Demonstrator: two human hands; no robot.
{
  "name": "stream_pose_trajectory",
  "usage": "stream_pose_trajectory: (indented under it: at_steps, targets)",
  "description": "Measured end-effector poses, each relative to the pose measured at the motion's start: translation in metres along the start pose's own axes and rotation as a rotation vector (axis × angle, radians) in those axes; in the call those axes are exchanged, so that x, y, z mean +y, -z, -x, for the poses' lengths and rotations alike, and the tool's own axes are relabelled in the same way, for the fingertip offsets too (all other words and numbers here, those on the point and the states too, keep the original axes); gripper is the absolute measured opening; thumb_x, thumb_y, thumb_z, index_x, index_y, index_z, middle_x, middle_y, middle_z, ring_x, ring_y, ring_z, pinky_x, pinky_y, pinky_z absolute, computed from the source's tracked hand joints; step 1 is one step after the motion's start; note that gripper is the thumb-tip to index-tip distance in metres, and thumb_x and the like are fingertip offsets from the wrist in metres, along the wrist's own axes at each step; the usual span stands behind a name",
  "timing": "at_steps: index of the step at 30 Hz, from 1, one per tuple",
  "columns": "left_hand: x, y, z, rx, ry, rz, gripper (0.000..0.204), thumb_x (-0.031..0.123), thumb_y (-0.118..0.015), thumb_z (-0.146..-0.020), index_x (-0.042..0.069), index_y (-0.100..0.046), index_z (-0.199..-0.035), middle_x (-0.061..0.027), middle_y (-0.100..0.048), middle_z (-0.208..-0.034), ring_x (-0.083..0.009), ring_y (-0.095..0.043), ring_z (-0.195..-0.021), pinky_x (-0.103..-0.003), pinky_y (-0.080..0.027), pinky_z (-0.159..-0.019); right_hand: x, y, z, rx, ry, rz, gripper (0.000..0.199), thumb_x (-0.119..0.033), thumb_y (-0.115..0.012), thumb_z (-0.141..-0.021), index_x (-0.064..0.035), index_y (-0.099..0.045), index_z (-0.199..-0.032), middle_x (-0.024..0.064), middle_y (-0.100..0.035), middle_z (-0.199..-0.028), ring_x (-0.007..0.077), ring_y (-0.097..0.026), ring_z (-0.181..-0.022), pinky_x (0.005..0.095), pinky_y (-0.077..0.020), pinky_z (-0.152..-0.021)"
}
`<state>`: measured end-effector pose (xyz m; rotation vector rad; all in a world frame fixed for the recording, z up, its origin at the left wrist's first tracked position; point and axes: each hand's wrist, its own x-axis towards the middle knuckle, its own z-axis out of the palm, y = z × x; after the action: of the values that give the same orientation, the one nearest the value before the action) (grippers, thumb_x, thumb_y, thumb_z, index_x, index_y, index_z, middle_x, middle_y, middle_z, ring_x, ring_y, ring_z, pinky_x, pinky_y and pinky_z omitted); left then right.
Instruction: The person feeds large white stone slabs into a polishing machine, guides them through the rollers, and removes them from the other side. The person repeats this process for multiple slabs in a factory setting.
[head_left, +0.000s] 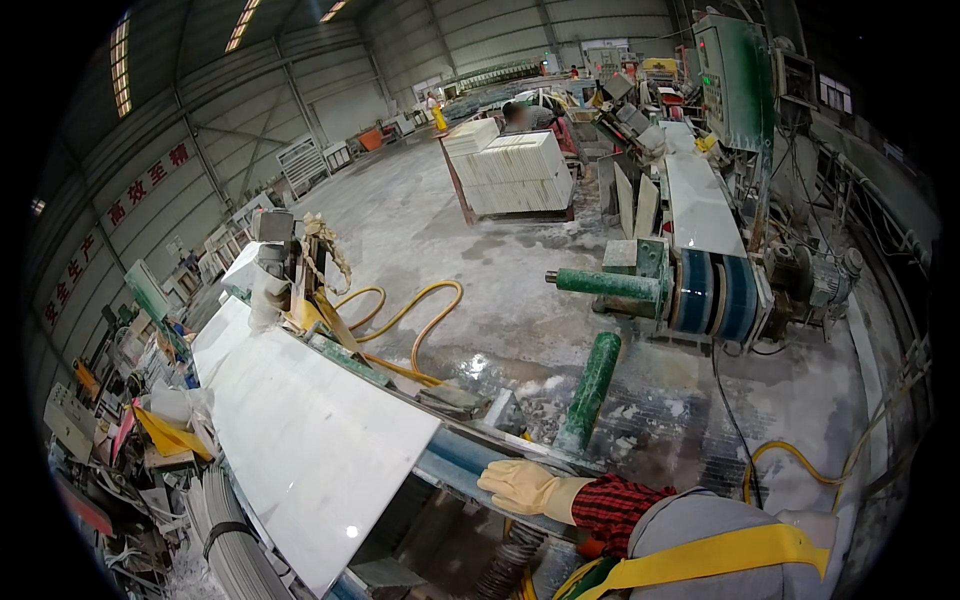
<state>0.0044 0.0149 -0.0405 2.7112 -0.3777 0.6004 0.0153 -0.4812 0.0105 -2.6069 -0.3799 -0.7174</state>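
At the lower middle of my view, my one visible hand [525,487], gloved in cream, rests flat on the blue rail [470,462] of the machine, fingers [497,478] stretched out and gripping nothing. Which hand it is I cannot tell. Just left of it a white slab [300,430] lies on the surface. A green roller [590,390] slants up just beyond the glove, and yellow hose [420,320] loops on the wet floor [500,280].

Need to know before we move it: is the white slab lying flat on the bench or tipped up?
Flat. The white slab lies face up along the bench; the gloved hand rests on the bench edge beside it.
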Motion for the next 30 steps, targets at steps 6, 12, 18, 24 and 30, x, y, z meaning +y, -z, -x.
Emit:
stream_pose_trajectory:
  at_steps: [6,12,18,24,30]
  targets:
    - [0.000,-0.001,0.002,0.002,-0.025,-0.073,0.053,0.035,-0.057,-0.110,-0.003,-0.060,-0.147,-0.0310,-0.059,-0.150,-0.0479,-0.053,-0.141,-0.055,-0.038,-0.122,-0.002,0.001,0.001,0.017,0.004,-0.010,0.042,-0.022,-0.068,-0.091,0.0005,-0.063,-0.126,0.0148,-0.063,-0.116,0.0347,-0.060,-0.112,0.0454,-0.0513,-0.101]
    - [0.024,0.017,-0.005,0.022,-0.059,-0.055,0.051,0.033,-0.058,-0.110,-0.004,-0.062,-0.145,-0.0313,-0.061,-0.147,-0.0487,-0.056,-0.138,-0.056,-0.040,-0.120,0.001,0.002,0.007,0.019,0.005,-0.005,0.040,-0.020,-0.068,-0.091,0.0000,-0.061,-0.125,0.0157,-0.062,-0.117,0.0362,-0.060,-0.111,0.0466,-0.0515,-0.098]
    - [0.027,0.015,-0.006,0.011,-0.101,-0.020,0.050,0.032,-0.058,-0.110,-0.004,-0.062,-0.144,-0.0313,-0.061,-0.146,-0.0486,-0.056,-0.137,-0.056,-0.040,-0.120,-0.004,0.003,0.004,0.000,0.001,-0.014,0.036,-0.019,-0.067,-0.093,-0.0011,-0.061,-0.123,0.0146,-0.062,-0.117,0.0351,-0.060,-0.111,0.0456,-0.0517,-0.097]
    - [0.028,0.016,-0.006,0.008,-0.097,-0.033,0.049,0.031,-0.058,-0.110,-0.004,-0.063,-0.143,-0.0313,-0.062,-0.146,-0.0486,-0.057,-0.137,-0.056,-0.041,-0.120,-0.001,0.000,0.009,-0.010,-0.011,-0.012,0.037,-0.019,-0.067,-0.092,-0.0012,-0.061,-0.124,0.0145,-0.061,-0.117,0.0344,-0.060,-0.111,0.0457,-0.0510,-0.099]
    - [0.028,0.016,-0.003,0.010,-0.078,-0.052,0.048,0.030,-0.058,-0.110,-0.004,-0.063,-0.142,-0.0312,-0.063,-0.145,-0.0486,-0.057,-0.136,-0.055,-0.041,-0.120,-0.003,0.000,0.011,0.021,-0.010,-0.001,0.037,-0.018,-0.066,-0.091,-0.0014,-0.061,-0.123,0.0149,-0.061,-0.117,0.0349,-0.059,-0.112,0.0460,-0.0504,-0.100]
